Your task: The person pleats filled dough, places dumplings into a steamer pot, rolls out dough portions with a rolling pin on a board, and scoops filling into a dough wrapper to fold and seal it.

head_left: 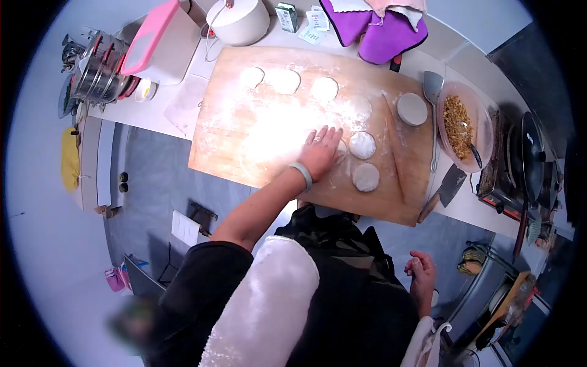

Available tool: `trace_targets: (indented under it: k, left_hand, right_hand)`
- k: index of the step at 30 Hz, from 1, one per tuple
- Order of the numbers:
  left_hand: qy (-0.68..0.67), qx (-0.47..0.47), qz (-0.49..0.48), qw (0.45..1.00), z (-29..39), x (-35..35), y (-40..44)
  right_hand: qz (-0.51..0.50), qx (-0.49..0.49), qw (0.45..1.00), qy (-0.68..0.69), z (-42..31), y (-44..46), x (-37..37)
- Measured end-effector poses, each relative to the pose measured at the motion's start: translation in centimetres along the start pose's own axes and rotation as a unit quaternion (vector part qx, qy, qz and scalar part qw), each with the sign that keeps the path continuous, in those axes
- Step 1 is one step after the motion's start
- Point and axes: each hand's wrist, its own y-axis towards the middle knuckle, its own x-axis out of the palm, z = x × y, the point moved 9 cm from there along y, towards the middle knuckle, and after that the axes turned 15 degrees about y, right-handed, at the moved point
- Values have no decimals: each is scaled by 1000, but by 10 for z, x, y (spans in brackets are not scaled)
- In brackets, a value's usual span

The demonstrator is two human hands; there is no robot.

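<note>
My left hand, with a pale bracelet on its wrist, lies flat and palm down on the floured wooden board. Its fingers are stretched out, and a dough piece shows partly at its right edge. Just right of it are two flat dough rounds, one above the other. Several more rounds run along the far side, among them a dough round near the middle. Away from the board, my right hand hangs low by my side, fingers loosely curled, nothing visible in it.
A thin rolling pin and a white round block lie on the board's right. Beyond are a metal spatula, a bowl of chopped filling and a cleaver. A white pot and purple mitts stand behind.
</note>
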Motion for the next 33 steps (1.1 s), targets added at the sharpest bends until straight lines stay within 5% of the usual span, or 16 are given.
trace_targets:
  k: [4, 5, 11, 14, 18, 22, 23, 28, 29, 33]
  left_hand:
    - [-55, -24, -21, 998, -6, -4, 3]
    - [-30, -39, 39, 998, -8, -20, 2]
    - [-183, -135, -125, 966, -39, 13, -5]
    - [-198, -132, -32, 971, -47, -4, -21]
    - [-218, -295, -42, 929, -103, -22, -33]
    - [-185, -347, -60, 918, -148, -12, -50]
    - [-199, -331, -94, 918, -147, -8, -55]
    - [8, -168, 46, 985, -112, -39, -59]
    - [32, -65, 38, 997, -98, -36, -52]
    - [49, 26, -82, 995, -75, -9, -42]
  right_hand:
    - [7, 9, 1000, -25, 2, 5, 10]
    - [-3, 6, 1000, -28, 2, 6, 13]
    - [-25, -2, 1000, -18, 4, 12, 23]
    - [-38, 10, 999, -17, 5, 16, 31]
    - [-36, 21, 999, -22, 7, 19, 34]
    - [-24, 27, 999, -32, 5, 21, 37]
    - [-24, 29, 999, -39, 6, 23, 38]
    - [12, -63, 985, -159, -3, 60, 31]
    - [19, -124, 970, -210, -13, 74, 39]
    - [51, -279, 874, -395, -68, 131, 101]
